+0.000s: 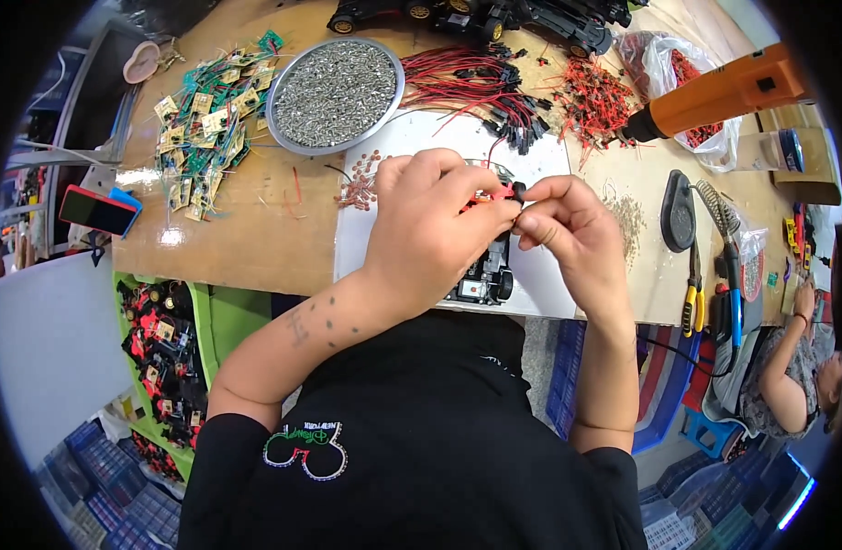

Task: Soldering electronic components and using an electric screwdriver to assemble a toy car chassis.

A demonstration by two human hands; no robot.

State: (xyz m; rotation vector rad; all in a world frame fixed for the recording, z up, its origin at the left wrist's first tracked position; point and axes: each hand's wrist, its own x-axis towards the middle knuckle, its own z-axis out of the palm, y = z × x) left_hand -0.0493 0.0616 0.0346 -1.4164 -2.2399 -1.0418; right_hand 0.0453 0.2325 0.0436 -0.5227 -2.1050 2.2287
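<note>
A small toy car chassis [481,286], black with silver parts, is in front of me on a white sheet, largely hidden under my hands. My left hand [430,225] reaches over it, thumb and fingertips closed in a pinch near a red piece [488,195]. Close against those fingertips, my right hand [575,231] pinches with thumb and forefinger. What either pinch holds is too small and covered to name. A black round part [518,191] shows between the two hands.
A metal dish of screws [334,92], circuit boards [205,119], red-and-black wires [462,78] and an orange power tool [724,92] surround the sheet. Pliers [693,298] and a blue-handled soldering iron [735,293] lie right. Another person [788,376] sits far right.
</note>
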